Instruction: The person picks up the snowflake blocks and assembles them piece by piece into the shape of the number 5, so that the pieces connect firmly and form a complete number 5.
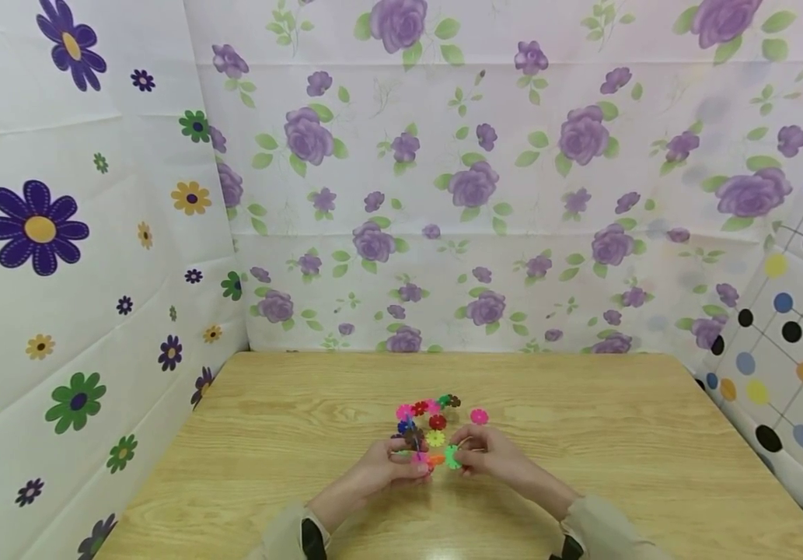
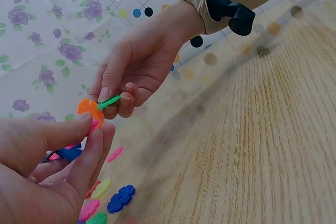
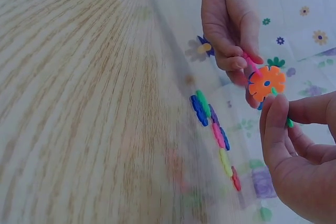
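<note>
My left hand (image 1: 383, 469) pinches a pink flower-shaped disc (image 3: 253, 65) between thumb and fingers. Joined to that pink disc is an orange flower-shaped disc (image 3: 267, 83), standing out toward the other hand. My right hand (image 1: 488, 457) holds a green flower-shaped disc (image 1: 452, 456) edge-on by its rim. In both wrist views the green disc meets the orange one at its petals. A blue disc (image 2: 69, 153) shows behind the left fingers, partly hidden by them.
Several loose flower discs lie on the wooden table (image 1: 289, 404) just beyond the hands, among them a yellow one (image 1: 436, 439), a dark red one (image 1: 438, 422) and, off to the right, a pink one (image 1: 479, 417). Flower-printed cloth (image 1: 443, 257) hangs behind the table.
</note>
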The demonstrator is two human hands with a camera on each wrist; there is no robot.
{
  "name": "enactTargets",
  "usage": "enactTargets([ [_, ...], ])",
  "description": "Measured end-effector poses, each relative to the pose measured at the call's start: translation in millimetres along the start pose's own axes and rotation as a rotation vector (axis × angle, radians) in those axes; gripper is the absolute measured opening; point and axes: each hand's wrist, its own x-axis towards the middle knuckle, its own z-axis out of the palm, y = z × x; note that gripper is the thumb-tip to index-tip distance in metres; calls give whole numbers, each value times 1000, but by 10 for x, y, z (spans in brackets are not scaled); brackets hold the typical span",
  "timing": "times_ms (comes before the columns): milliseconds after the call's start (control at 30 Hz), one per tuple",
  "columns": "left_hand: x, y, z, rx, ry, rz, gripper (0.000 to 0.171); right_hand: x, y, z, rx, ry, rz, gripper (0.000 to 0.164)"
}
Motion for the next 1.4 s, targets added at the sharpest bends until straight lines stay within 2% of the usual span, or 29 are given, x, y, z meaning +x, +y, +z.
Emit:
enactTargets([
  [233,-13,12,6,37,11,3,43,-13,-30,67,-38,32,-60,28],
  [500,-4,68,93,39,56,25,45,-72,-75,91,-81,91,-127,23],
  [767,-6,128,147,34,37,39,44,-78,-60,84,-63,95,-191,22],
  [1400,-24,165,211,37,31,28,35,-96,-11,17,14,43,-193,26],
])
